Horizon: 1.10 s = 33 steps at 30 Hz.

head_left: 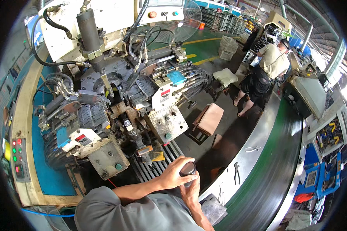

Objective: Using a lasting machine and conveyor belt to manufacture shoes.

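Observation:
Close in front of my body, both hands are closed on a container with a dark round lid (188, 168), probably a bottle. My left hand (174, 173) wraps round the lid, its thumb and fingers curled at the edge. Lower down, my right hand (191, 189) grips the body, which is mostly hidden by the fingers. Just beyond my hands is a slatted metal rack (172, 154) at the foot of a large machine (123, 82). Grey cloth (214, 210) lies beside my right forearm.
Dark-handled pliers (236, 174) and a smaller pair (252, 149) lie on the metal ledge of a green conveyor belt (264, 165) at right. A padded stool (209, 118) stands ahead. Farther off, a person (272, 63) faces another workstation. A button panel (19, 158) is at left.

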Motion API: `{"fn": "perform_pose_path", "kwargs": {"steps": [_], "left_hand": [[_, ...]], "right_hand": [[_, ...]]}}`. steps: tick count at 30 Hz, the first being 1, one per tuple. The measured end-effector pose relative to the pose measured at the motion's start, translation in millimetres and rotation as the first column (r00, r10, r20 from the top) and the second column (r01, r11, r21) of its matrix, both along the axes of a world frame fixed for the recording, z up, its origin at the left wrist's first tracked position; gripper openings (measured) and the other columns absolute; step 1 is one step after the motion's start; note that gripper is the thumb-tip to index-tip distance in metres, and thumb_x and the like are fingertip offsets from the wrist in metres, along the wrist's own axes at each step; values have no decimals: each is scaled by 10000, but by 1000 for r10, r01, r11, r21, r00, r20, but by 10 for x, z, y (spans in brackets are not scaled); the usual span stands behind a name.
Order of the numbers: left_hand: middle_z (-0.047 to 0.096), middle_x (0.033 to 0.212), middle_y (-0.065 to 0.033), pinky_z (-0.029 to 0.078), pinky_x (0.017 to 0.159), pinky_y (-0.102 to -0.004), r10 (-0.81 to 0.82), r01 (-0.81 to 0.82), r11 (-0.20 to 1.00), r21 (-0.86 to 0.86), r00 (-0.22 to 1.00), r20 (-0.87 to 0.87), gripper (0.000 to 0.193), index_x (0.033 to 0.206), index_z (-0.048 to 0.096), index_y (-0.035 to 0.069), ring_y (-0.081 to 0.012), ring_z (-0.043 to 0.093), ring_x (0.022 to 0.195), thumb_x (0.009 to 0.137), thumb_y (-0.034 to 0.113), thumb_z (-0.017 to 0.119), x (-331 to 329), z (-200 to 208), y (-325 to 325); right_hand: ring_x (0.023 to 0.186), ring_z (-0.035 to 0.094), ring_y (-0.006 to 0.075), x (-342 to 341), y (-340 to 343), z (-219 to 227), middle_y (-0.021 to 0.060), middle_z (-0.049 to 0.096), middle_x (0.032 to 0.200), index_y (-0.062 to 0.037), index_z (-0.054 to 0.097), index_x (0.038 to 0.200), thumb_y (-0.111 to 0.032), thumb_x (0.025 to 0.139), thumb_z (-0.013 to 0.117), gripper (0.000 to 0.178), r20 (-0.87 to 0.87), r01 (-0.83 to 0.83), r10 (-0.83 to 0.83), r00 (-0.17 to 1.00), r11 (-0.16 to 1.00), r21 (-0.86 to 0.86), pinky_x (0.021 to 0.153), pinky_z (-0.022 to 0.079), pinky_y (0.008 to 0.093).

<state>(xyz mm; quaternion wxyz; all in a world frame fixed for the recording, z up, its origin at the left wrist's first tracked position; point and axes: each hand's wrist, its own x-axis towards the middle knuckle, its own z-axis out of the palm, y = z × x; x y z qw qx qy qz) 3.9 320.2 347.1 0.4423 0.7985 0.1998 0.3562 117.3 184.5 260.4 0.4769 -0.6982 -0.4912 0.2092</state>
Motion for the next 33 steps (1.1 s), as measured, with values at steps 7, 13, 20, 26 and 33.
{"fn": "perform_pose_path", "kwargs": {"steps": [7, 13, 20, 26, 33], "left_hand": [[526, 1506, -223, 460, 1156, -434, 9, -13, 999, -49, 996, -93, 839, 1617, 443, 14, -378, 548, 1392, 901, 154, 857, 503, 99, -207], [531, 1462, -201, 463, 1168, -441, -132, 136, 991, 12, 975, -181, 844, 1616, 456, 13, -361, 549, 1375, 894, 152, 869, 764, 134, -420], [578, 1171, -181, 539, 954, -456, 129, -86, 974, 211, 971, -200, 642, 1225, 633, 23, -372, 612, 1111, 768, 320, 972, 1054, -23, -609], [609, 1143, -161, 536, 904, -425, 290, -266, 925, 273, 956, -49, 547, 1225, 612, 37, -336, 646, 1009, 840, 294, 904, 1009, 107, -238], [666, 1275, -206, 512, 1044, -467, 678, -605, 681, 414, 734, -43, 438, 1382, 628, 15, -381, 650, 1174, 995, 187, 742, 395, -121, 1016]], "right_hand": [[1231, 655, 442, 674, 160, -52, 264, 643, 1342, 21, 460, 1511, -169, 801, 912, 863, -54, 61, -59, 997, 997, 44, 1045, 550, 491], [1274, 630, 426, 1125, -87, -131, 221, 654, 1366, -14, 525, 1462, -131, 774, 895, 790, -3, -19, 20, 1000, 998, 60, 1093, 512, 515], [1256, 621, 450, 1201, -399, -260, 247, 681, 1304, 13, 571, 1432, -111, 769, 842, 726, 121, 53, -53, 991, 999, 6, 1102, 492, 525], [1284, 608, 428, 1438, -267, -222, 227, 654, 1380, -6, 551, 1462, -67, 735, 896, 807, 137, 205, -206, 969, 978, 26, 1123, 488, 492], [1297, 617, 403, 2002, 243, 621, 205, 660, 1385, -21, 537, 1494, -31, 700, 917, 880, 168, 219, -253, 953, 956, 195, 1121, 498, 489]]}}
